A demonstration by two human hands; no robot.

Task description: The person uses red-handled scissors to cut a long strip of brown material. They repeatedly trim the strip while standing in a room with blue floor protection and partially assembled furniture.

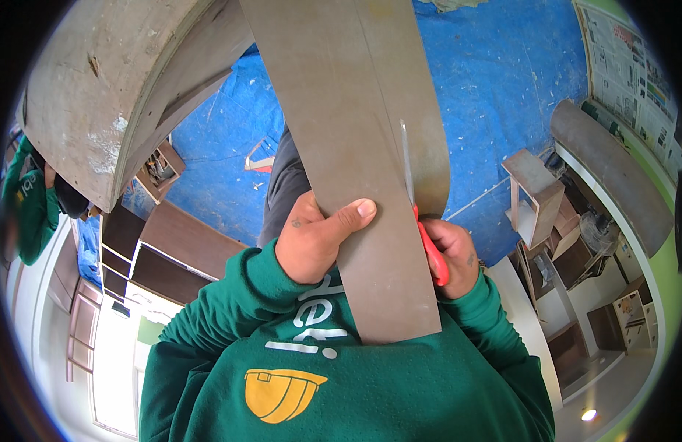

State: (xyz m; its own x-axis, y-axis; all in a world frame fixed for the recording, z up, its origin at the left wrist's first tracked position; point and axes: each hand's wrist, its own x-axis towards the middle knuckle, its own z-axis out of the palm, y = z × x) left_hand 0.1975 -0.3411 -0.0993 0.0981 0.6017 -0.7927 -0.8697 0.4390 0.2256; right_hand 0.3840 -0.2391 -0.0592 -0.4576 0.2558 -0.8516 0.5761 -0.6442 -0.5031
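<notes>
A long brown sheet point(348, 110), apparently laminate or veneer, stretches from my chest to the top of the view. A thin dark line runs lengthwise along its far part. My left hand point(315, 236) grips the sheet's left edge, thumb pressed flat on top and fingers hidden underneath. Red-handled scissors point(432, 254) are in my right hand point(453, 254), one blade lying over the sheet and pointing away from me. Beside the blades the sheet is split; its right part curves downward behind my right hand, while the left part reaches my sweatshirt.
Blue sheeting point(503, 74) covers the floor. A large worn wooden panel point(83, 81) stands at upper left. Another person in a green sleeve point(39, 214) is at the far left. On the right are a small wooden box frame point(536, 195), a curved brown sheet point(613, 177) and shelving.
</notes>
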